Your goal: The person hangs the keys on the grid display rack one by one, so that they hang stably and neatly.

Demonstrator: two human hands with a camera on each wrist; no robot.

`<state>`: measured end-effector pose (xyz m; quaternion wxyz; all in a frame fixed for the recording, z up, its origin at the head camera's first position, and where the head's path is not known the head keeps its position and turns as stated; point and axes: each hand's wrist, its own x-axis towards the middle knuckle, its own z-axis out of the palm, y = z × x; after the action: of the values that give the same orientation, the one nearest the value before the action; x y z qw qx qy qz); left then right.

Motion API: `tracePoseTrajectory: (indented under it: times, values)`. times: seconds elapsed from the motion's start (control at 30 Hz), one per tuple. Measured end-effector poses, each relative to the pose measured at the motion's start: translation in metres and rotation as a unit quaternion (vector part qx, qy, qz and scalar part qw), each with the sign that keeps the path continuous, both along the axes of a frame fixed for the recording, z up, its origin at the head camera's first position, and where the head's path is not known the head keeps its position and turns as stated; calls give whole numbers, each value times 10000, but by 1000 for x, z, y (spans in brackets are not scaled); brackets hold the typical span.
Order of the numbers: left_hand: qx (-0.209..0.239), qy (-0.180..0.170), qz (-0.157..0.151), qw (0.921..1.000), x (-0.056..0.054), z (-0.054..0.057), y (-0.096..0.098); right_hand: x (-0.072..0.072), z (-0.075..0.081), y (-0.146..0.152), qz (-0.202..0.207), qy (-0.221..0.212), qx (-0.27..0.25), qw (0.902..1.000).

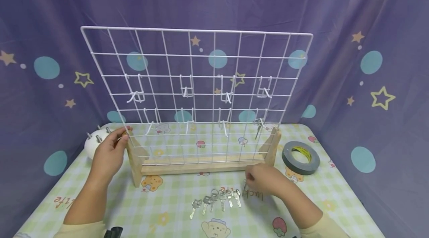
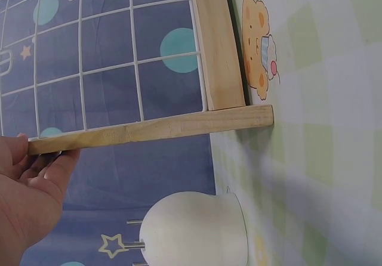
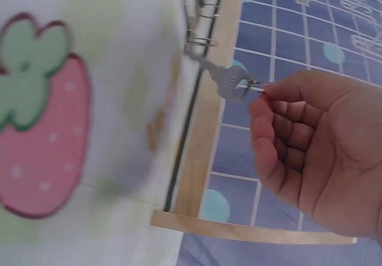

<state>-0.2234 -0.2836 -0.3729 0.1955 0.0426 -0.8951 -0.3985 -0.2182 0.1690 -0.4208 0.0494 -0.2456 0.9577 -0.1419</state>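
A white wire grid panel stands upright in a wooden stand and carries two rows of white hooks. The left hand pinches the top of the stand's left side post between thumb and fingers. With thumb and index finger, the right hand holds a silver key by its small ring, low in front of the stand's right end. Several silver keys lie in a row on the table to its left. Another key hangs from the lower right hook.
A roll of grey tape lies right of the stand. Behind the left forearm sits a white rounded object with metal pegs. A green checked cloth covers the table, and purple curtains surround it.
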Motion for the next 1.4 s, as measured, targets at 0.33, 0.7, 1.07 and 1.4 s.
tracePoseTrajectory:
  times: [0.33,0.7,1.07,1.4]
  values:
    - [50,100,-30,9999,-1,-2,-1,5,29,1,356,294,-1190,9918]
    - [416,140,-188,9989,-2,-3,1,17,56,-6,634,7,-2797,9580]
    - [517,142,-194,9984,-1,-3,0,26,87,-21,964,487,-3796,9188]
    - [519,123,-213,9983,-2,-4,0,21,100,-34,606,680,-3950,9141]
